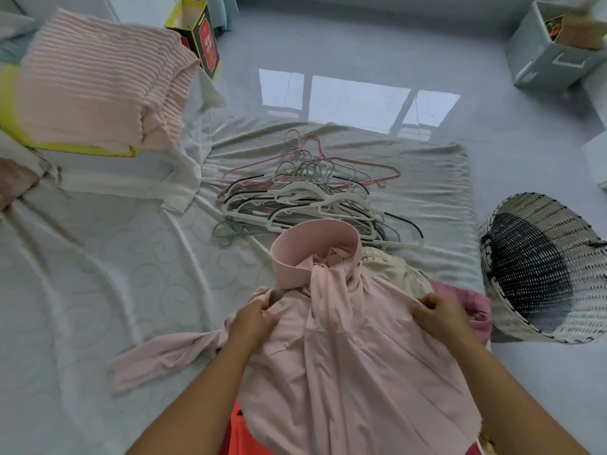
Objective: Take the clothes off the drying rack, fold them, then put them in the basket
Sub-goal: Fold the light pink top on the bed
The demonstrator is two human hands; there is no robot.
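Head camera looks down along two bare forearms that reach forward side by side. The left hand [254,323] and right hand [438,315] each bunch one shoulder of the pale pink garment [345,366] in curled fingers, knuckles up. The cloth is spread between them (its stiff pink band [315,244] stands just beyond the fingertips). A heap of hangers [312,198] lies farther ahead of both hands. The woven basket [538,267] lies tipped, out past the right hand.

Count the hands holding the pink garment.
2. The left hand grips the pink garment at its left shoulder, the right hand at its right shoulder.
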